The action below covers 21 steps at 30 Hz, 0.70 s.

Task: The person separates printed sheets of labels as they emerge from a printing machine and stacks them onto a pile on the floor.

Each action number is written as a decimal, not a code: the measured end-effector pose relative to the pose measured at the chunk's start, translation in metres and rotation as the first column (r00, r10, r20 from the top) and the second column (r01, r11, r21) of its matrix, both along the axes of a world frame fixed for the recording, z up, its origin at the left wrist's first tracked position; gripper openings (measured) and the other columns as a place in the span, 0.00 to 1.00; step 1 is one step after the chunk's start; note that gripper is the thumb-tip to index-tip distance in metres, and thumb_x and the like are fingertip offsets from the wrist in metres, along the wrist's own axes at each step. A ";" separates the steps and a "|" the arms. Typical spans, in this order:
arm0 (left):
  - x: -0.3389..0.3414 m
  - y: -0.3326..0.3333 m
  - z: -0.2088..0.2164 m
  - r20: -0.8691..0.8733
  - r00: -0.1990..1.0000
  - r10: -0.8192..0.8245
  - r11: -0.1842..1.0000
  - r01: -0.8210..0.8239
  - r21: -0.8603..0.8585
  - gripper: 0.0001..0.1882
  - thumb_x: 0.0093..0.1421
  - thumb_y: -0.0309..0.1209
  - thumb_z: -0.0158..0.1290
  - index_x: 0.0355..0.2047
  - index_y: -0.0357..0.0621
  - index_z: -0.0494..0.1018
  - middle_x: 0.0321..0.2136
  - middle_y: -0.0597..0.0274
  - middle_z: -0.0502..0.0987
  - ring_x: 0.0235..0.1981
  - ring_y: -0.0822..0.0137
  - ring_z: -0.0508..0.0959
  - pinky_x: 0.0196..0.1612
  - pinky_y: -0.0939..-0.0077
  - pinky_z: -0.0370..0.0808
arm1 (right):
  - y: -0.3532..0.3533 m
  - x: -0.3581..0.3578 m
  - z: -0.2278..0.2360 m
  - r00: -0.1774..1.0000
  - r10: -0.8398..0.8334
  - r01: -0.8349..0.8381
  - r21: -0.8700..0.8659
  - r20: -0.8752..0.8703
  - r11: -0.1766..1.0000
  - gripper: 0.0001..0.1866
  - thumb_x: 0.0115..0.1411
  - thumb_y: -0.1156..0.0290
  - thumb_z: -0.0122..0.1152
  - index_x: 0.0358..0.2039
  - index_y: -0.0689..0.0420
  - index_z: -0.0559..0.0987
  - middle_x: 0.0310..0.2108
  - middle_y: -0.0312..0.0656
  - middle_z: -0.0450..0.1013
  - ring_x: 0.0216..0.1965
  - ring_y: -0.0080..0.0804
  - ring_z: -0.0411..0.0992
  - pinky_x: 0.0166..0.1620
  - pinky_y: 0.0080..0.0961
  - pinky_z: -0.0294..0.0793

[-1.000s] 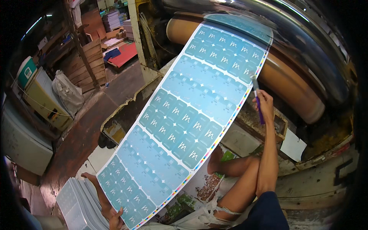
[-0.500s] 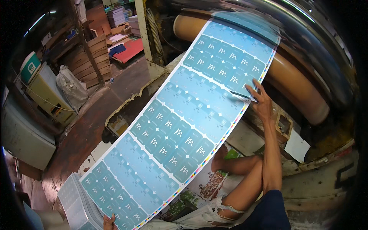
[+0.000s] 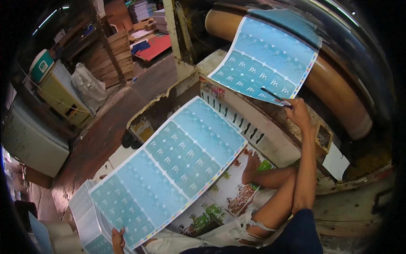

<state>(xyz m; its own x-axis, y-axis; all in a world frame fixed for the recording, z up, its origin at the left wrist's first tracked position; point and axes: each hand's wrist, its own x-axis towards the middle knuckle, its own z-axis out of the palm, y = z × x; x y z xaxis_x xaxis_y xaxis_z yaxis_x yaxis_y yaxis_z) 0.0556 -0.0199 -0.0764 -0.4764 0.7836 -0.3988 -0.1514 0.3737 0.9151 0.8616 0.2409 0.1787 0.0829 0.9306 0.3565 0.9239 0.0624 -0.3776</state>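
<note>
A long blue-and-teal printed sheet point(image 3: 169, 169) slants from the lower left toward the middle, over my lap. My left hand point(image 3: 118, 241) pinches its near edge at the bottom left, thumb on top. Up at the right, a second length of the same printed sheet point(image 3: 275, 55) hangs from a large roller, its lower edge loose. My right hand point(image 3: 298, 113) is closed around a thin dark-bladed knife point(image 3: 270, 94) at that loose edge, near its right corner. A gap separates the two lengths.
A stack of printed sheets point(image 3: 86, 211) stands at the lower left. The brown roller point(image 3: 338, 97) runs along the upper right, above a worn machine panel with slots point(image 3: 237, 120). My bare foot point(image 3: 251, 165) rests on a patterned sheet. Further left are a cooler point(image 3: 41, 65) and a sack point(image 3: 89, 86).
The one continuous sheet is now parted in two. The near length has drawn down and left with my left hand, while the knife in my right hand stays by the upper length.
</note>
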 end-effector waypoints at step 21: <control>0.084 0.105 -0.100 -0.594 0.780 -0.197 0.962 0.039 -0.269 0.83 0.28 0.53 0.75 0.63 0.22 0.24 0.61 0.29 0.56 0.58 0.48 0.68 0.60 0.59 0.64 | -0.015 -0.080 0.055 0.954 0.119 -0.230 -0.412 -0.276 0.882 0.11 0.55 0.70 0.65 0.29 0.68 0.82 0.10 0.45 0.69 0.11 0.28 0.72 0.17 0.25 0.69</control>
<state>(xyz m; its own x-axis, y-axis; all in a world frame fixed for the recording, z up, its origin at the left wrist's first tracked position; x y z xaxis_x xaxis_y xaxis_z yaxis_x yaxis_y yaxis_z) 0.1394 0.0854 -0.1769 -0.5903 0.7737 -0.2299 0.4680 0.5602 0.6835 0.7820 0.2259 0.2342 -0.0654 0.9932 -0.0965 0.7935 -0.0069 -0.6085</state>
